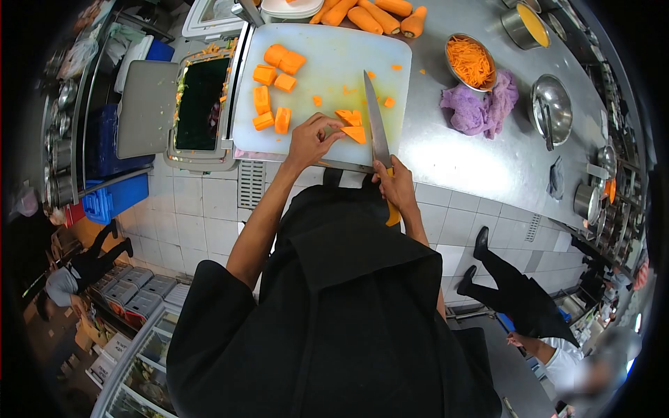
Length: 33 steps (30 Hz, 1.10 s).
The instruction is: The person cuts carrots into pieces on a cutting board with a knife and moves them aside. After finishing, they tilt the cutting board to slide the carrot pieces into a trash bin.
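Note:
My right hand (396,184) is wrapped round the yellow handle of a kitchen knife (377,122). Its long blade points away from me over the white cutting board (327,52). My left hand (311,141) has its fingers pinched at a triangular carrot piece (355,134), just left of the blade. Another cut carrot piece (348,117) lies right behind that one. Several thick carrot chunks (262,99) form a loose curve on the left of the board. Small orange scraps (389,102) lie around the blade.
Whole peeled carrots (364,19) lie behind the board. To the right are a bowl of shredded carrot (470,61), a purple cloth (465,110) and a metal bowl (554,104). An open bin (202,104) stands left. Two other people are in the room, one lower right (529,306).

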Motion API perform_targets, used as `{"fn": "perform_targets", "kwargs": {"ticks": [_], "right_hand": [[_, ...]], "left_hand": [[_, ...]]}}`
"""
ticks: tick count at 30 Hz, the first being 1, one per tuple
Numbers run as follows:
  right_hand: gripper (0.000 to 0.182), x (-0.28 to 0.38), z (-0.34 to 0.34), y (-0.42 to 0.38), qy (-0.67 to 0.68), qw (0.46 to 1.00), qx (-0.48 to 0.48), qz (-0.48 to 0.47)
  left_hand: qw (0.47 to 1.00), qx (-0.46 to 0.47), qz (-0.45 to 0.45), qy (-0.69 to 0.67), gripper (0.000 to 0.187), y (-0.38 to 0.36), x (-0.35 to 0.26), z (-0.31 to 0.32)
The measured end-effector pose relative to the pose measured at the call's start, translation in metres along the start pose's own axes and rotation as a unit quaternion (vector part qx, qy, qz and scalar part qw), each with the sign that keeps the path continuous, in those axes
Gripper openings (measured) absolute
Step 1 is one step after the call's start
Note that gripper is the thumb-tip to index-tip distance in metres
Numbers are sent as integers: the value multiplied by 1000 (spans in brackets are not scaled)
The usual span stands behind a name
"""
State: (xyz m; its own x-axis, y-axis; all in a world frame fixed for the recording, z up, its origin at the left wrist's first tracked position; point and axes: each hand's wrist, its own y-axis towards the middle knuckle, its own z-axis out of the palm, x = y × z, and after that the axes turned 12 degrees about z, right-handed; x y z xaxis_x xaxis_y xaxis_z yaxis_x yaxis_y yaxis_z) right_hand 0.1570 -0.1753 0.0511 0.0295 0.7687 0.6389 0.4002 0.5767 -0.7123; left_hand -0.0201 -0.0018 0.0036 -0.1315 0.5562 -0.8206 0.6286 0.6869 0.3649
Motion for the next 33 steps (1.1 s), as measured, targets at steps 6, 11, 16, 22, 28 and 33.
{"fn": "perform_targets", "kwargs": {"ticks": [6,11,16,22,28,33], "right_hand": [[38,0,0,1,-5,1000,7,6],[38,-1,0,1,-4,1000,4,1],[39,0,1,0,-1,1000,2,-1],[39,3,1,-1,-7,1000,-2,12],[38,4,1,-2,0,1000,3,17],[39,2,0,-1,0,1000,5,11]], "left_hand": [[1000,-8,-1,3,20,0,1,2],[1000,0,-7,-4,21,0,-2,0],[1000,3,-4,-13,24,1,-4,-2],[1000,2,-2,-7,26,1,-5,-2],[1000,4,-6,3,26,0,-2,-1],[1000,3,-9,2,25,-1,-2,-1]]}}
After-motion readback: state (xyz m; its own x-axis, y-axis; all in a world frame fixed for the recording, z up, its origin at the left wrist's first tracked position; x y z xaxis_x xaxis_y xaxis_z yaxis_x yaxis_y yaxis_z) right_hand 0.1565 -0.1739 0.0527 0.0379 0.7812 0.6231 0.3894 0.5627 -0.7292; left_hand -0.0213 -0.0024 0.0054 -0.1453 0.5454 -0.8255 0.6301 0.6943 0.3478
